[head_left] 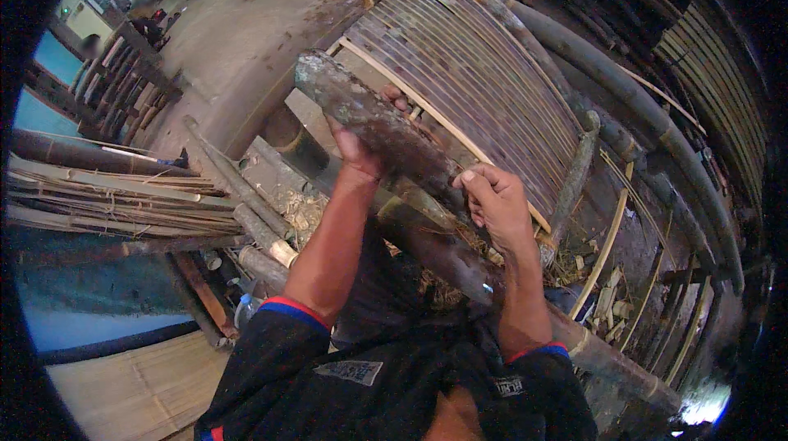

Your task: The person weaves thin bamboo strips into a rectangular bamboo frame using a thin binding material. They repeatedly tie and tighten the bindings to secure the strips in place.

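A thick, dark, weathered log (369, 104) slants across the space before me, its pale, mottled far end up to the left. My left hand (359, 149) is closed round it from beneath, with its fingertips showing past the far side. At the log's near right end my right hand (497, 204) is closed, thumb and forefinger pressed together against the wood; the other fingers curl in and partly hide what they grip. Just beyond the log lies a slatted bamboo panel (468, 71), edged by a pale strip and framed by thick bamboo poles.
A stout bamboo pole (283, 71) runs along the panel's left side. Bundled bamboo strips (107, 203) lie at the left, above a woven-looking pale mat (144, 383). Wood shavings (304, 209) and offcuts (607, 301) litter the ground. A person (148, 29) is far off at upper left.
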### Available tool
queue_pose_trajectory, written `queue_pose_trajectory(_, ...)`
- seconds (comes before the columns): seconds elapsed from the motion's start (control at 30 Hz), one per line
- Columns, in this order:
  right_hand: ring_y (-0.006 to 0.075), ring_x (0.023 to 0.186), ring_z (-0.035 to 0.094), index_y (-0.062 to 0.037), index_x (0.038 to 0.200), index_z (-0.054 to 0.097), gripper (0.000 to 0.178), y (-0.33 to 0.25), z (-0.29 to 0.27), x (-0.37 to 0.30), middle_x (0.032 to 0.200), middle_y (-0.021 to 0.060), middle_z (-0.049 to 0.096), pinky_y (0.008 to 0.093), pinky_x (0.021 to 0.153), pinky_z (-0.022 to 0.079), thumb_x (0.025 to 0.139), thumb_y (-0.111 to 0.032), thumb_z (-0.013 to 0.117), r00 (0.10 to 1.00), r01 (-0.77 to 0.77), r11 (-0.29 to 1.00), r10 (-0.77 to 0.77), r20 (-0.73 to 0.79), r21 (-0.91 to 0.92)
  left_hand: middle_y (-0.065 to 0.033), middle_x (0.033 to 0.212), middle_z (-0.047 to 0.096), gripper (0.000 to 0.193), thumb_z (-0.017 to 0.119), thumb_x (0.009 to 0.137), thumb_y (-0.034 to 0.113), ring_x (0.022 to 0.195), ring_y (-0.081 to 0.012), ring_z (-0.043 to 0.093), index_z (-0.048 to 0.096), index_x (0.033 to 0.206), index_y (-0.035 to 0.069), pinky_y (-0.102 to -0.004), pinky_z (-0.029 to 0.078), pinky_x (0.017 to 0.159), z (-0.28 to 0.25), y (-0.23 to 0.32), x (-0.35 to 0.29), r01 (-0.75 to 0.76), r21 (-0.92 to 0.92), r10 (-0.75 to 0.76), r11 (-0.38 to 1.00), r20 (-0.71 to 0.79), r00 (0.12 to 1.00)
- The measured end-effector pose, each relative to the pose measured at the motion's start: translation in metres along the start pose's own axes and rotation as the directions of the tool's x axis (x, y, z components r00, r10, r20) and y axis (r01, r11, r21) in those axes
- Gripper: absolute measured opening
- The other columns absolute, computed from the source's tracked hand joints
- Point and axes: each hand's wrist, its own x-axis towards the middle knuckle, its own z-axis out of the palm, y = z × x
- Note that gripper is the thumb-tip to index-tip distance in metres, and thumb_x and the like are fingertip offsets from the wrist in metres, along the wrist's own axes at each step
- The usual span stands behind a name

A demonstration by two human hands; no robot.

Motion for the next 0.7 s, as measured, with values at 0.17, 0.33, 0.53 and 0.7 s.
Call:
queue_pose_trajectory(0.17, 0.0037, 0.051, 0.042, -0.0023, 0.090, 0.070, 0.025, -0.005, 0.004, -0.008, 0.060, -0.0042, 0.051, 0.0244, 0.047, 0.033, 0.097, -0.025, 0.062, 0.999, -0.022, 0.999, 0.022, -0.027, -0.027, -0.0153, 0.096, 0.070, 0.102, 0.021, 0.086, 0.087, 0.092, -0.0315, 0.067, 0.062, 0.117, -0.001, -0.0477, 0.056, 0.082, 0.007, -0.010, -0.011, -0.173, 0.478, 0.351, 0.861, -0.313, 0.882)
queue_pose_trajectory(0.33, 0.0032, 0.048, 0.039, 0.0002, 0.087, 0.066, 0.022, -0.006, 0.003, -0.015, 0.059, -0.0044, 0.047, 0.0212, 0.043, 0.032, 0.094, -0.021, 0.067, 1.000, -0.020, 0.994, 0.021, -0.017, 0.106, -0.0118, 0.101, 0.068, 0.090, 0.030, 0.088, 0.086, 0.092, -0.0289, 0.067, 0.056, 0.124, 0.007, -0.0470, 0.055, 0.085, 0.035, -0.019, -0.019, -0.174, 0.349, 0.296, 0.921, -0.334, 0.895)
queue_pose_trajectory(0.53, 0.0038, 0.050, 0.045, -0.0022, 0.101, 0.073, 0.023, -0.008, 0.002, -0.026, 0.062, -0.0035, 0.056, 0.0236, 0.047, 0.034, 0.097, -0.024, 0.065, 0.996, 0.002, 1.000, -0.001, 0.086, -0.014, -0.0101, 0.117, 0.064, 0.090, 0.043, 0.085, 0.085, 0.103, -0.0278, 0.063, 0.050, 0.137, 0.011, -0.0454, 0.050, 0.096, 0.039, -0.033, -0.028, -0.123, 0.460, 0.345, 0.879, -0.436, 0.831)
queue_pose_trajectory(0.7, 0.0044, 0.052, 0.045, -0.0032, 0.101, 0.074, 0.025, -0.017, 0.001, -0.034, 0.062, -0.0024, 0.056, 0.0249, 0.049, 0.035, 0.097, -0.026, 0.065, 0.998, -0.018, 0.996, 0.023, 0.063, -0.089, -0.0069, 0.134, 0.055, 0.092, 0.049, 0.086, 0.081, 0.120, -0.0238, 0.054, 0.046, 0.143, 0.009, -0.0408, 0.042, 0.107, 0.039, -0.031, -0.027, -0.169, 0.446, 0.379, 0.879, -0.439, 0.815)
